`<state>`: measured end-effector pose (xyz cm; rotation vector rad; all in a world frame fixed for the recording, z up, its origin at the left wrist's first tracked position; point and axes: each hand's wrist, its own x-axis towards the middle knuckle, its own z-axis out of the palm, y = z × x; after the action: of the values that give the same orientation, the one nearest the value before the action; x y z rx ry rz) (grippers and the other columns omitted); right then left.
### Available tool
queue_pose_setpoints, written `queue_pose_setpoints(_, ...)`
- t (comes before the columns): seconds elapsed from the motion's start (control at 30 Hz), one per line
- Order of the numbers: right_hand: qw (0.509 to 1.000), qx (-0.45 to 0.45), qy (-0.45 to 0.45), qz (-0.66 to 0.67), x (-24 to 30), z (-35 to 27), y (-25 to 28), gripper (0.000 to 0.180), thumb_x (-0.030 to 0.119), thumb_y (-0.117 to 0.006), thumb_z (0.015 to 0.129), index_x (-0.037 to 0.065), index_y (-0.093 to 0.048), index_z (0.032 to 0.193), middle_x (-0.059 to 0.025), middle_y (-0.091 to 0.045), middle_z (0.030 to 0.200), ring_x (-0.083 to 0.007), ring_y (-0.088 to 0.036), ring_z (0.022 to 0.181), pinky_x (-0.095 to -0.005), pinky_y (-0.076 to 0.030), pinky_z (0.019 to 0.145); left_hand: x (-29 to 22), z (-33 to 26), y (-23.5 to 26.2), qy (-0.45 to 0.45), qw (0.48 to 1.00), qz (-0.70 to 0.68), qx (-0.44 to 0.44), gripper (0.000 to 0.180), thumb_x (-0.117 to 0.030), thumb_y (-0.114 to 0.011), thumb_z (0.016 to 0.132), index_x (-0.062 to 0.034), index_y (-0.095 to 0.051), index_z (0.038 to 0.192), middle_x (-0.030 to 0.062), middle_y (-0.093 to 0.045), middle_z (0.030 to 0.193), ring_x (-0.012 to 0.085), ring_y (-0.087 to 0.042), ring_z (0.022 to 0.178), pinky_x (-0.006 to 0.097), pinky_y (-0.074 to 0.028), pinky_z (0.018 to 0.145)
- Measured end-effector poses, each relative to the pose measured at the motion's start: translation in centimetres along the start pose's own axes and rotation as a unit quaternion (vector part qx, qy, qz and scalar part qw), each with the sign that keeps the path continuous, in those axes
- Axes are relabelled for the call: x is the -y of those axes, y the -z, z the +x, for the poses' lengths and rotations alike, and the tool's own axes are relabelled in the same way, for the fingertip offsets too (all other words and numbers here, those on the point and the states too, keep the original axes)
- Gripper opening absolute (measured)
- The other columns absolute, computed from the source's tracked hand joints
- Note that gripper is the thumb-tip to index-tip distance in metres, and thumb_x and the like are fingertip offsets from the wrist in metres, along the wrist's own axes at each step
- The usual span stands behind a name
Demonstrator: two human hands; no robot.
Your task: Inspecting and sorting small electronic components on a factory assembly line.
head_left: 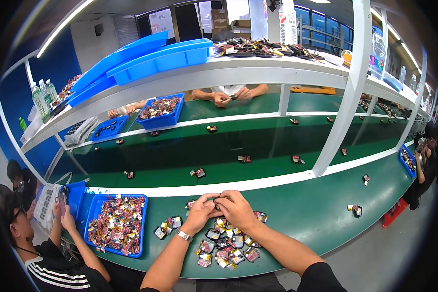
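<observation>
Left hand and right hand pinch a dark part by modules near the counter's near edge.

The room is brightly lit by overhead tube lights; a soft sheen is cast on the green tabletop. Straight edges are bent toward the blackened rim.

Desk: smooth, with a soft sheen
Blue tray: smooth plastic, slightly glossy
Heaped parts: dark plastic-looking casings, shiny silvery faces
Wristband: shiny metal
Black sleeve: matt cloth
Shelf frame: smooth, painted-looking metal
Tall bottle: clear, glossy plastic
</observation>
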<state>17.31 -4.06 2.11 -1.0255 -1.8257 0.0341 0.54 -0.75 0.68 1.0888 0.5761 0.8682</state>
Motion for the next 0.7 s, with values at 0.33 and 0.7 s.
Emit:
queue_pose_setpoints(0.33, 1.000, -0.017, -0.023, 0.005, 0.4, 0.0, 0.1, 0.013, 0.003, -0.067, 0.077, 0.002, -0.064, 0.089, -0.0084, -0.056, 0.094, -0.0256, -0.057, 0.088, -0.0356, -0.051, 0.074, 0.2, 0.0, 0.0, 0.006, 1.000, -0.022, -0.009, 0.028, -0.007, -0.046, 0.098, 0.0003, -0.048, 0.124, 0.0122, -0.064, 0.106, 0.0210, -0.065, 0.097, 0.038, -0.056, 0.088)
queue_pose_setpoints(0.7, 0.969, -0.002, -0.184, 0.164, 0.9, 0.1, 0.0, 0.018, 0.001, -0.068, 0.077, 0.000, -0.065, 0.095, -0.0115, -0.061, 0.096, -0.0208, -0.064, 0.079, -0.0295, -0.053, 0.071, 1.0, 0.2, -0.3, -0.046, 0.993, 0.073, -0.081, 0.021, -0.006, -0.048, 0.097, 0.0010, -0.050, 0.117, 0.0110, -0.064, 0.105, 0.0166, -0.064, 0.093, 0.031, -0.059, 0.075)
